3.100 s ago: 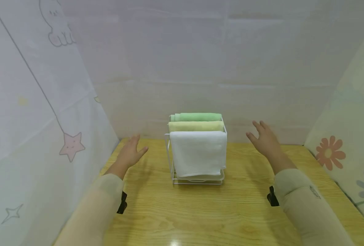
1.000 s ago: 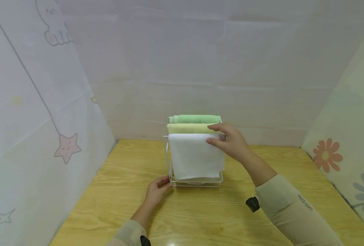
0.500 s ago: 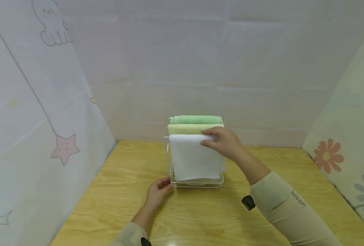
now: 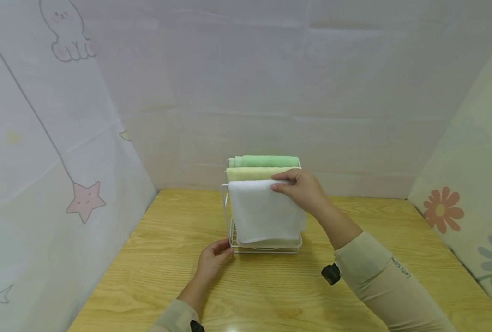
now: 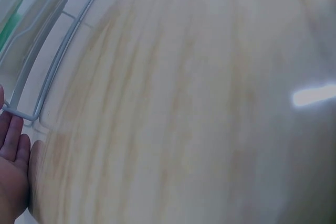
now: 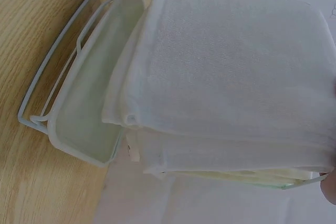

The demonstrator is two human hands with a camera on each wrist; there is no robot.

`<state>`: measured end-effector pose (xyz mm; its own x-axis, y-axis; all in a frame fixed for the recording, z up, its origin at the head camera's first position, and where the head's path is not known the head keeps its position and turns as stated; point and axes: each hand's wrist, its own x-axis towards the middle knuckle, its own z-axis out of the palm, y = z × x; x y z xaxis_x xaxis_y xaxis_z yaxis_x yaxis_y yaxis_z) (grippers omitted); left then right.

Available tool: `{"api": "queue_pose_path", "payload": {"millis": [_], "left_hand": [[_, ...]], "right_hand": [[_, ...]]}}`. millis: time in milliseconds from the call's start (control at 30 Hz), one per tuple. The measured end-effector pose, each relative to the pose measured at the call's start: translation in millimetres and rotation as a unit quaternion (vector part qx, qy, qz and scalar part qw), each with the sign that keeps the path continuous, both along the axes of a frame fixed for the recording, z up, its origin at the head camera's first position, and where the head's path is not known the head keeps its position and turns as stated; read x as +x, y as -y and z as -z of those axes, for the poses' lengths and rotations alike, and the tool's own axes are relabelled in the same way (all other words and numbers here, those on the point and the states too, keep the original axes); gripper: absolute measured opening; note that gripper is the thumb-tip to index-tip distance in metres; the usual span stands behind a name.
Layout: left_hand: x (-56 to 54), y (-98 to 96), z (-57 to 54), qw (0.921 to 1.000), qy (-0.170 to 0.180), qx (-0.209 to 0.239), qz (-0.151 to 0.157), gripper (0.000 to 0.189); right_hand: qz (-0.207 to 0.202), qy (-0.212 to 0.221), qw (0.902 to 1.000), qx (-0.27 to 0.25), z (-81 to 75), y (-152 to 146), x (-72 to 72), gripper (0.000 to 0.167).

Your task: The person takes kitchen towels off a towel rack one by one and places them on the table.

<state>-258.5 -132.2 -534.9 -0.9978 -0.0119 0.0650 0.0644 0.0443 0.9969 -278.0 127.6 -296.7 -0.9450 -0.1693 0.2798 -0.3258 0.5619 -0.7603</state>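
In the head view a white wire rack [image 4: 267,251] stands on the table with folded towels hung over it in rows. The white towel [image 4: 262,212] is in front, a pale yellow towel [image 4: 248,174] behind it, and a green towel [image 4: 271,161] at the back. My right hand [image 4: 306,190] pinches the white towel's top edge near its right end, thumb in front and fingers behind. Low at the front left, my left hand [image 4: 211,259] holds the rack's bottom corner. The left wrist view shows its fingers [image 5: 13,137] at the wire corner.
A shallow pale tray [image 6: 97,87] sits in the rack's base under the towels. The wooden table [image 4: 271,295] has patterned cloth [image 4: 88,203] at its left, back and right. A black wrist device [image 4: 331,274] sits by the right cuff.
Both hands have come in from the sides, the left to the rack's bottom corner, the right to the white towel. Lately the towel's front has risen slightly and shifted a little right.
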Motion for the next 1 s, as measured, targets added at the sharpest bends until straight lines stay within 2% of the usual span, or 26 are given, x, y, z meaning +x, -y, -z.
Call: {"api": "queue_pose_path", "payload": {"millis": [267, 600, 800, 1000], "left_hand": [[0.6, -0.9, -0.6, 1.0, 0.009, -0.001, -0.001, 0.038], [-1.4, 0.6, 3.4, 0.9998, 0.013, 0.014, -0.005, 0.038], [-2.6, 2.4, 4.6, 0.9997, 0.011, 0.023, -0.005, 0.039], [-0.9, 1.9, 0.5, 0.9998, 0.009, 0.017, -0.008, 0.038]], "right_hand": [[0.007, 0.021, 0.999, -0.039, -8.0, -5, 1.7, 0.033], [0.013, 0.043, 0.9983, -0.037, -40.6, -10, 4.5, 0.038], [0.017, 0.025, 0.9991, -0.029, -62.4, -10, 8.0, 0.038], [0.027, 0.0, 0.9989, -0.038, -80.2, -10, 12.5, 0.04]]}}
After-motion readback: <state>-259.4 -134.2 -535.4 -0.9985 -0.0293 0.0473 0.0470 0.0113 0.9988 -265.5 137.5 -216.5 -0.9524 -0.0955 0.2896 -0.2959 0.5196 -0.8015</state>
